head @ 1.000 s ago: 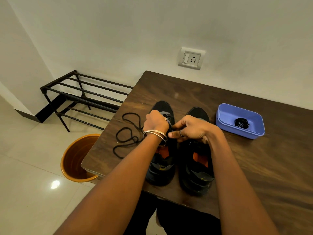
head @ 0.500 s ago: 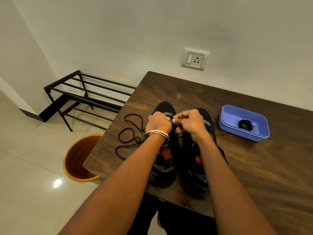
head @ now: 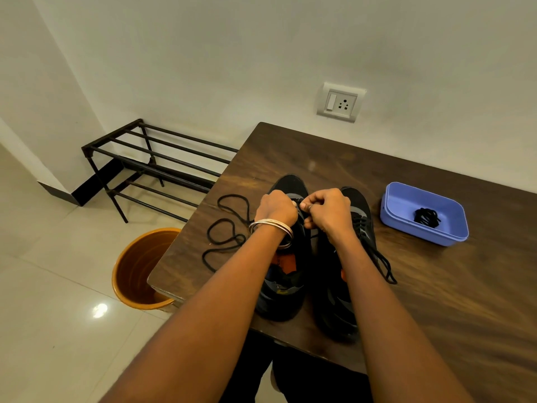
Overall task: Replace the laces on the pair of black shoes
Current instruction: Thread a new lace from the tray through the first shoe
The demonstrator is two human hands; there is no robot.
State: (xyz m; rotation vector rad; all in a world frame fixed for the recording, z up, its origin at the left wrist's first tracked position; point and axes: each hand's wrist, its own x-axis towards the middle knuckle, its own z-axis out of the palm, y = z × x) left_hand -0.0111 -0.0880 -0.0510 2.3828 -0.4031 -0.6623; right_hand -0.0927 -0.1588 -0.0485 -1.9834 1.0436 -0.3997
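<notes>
Two black shoes stand side by side near the table's front edge, toes pointing away from me. Over the left shoe [head: 287,187] my left hand [head: 276,207] and my right hand [head: 327,210] meet at the upper eyelets, both pinching a black lace there. A long loose black lace [head: 229,228] trails from that shoe in loops across the table to its left. The right shoe [head: 360,216] is laced, and its lace ends [head: 385,264] hang over its right side. A coiled black lace [head: 427,218] lies in a blue tray [head: 453,231].
The dark wooden table [head: 436,301] has its left corner close to the loose lace. On the floor left of the table stand an orange bucket [head: 136,266] and a black metal shoe rack [head: 151,167]. A wall socket [head: 340,102] sits above the table.
My right hand has moved up from the middle of the left shoe to meet my left hand at the upper eyelets. The right shoe's lace ends now show at its right side.
</notes>
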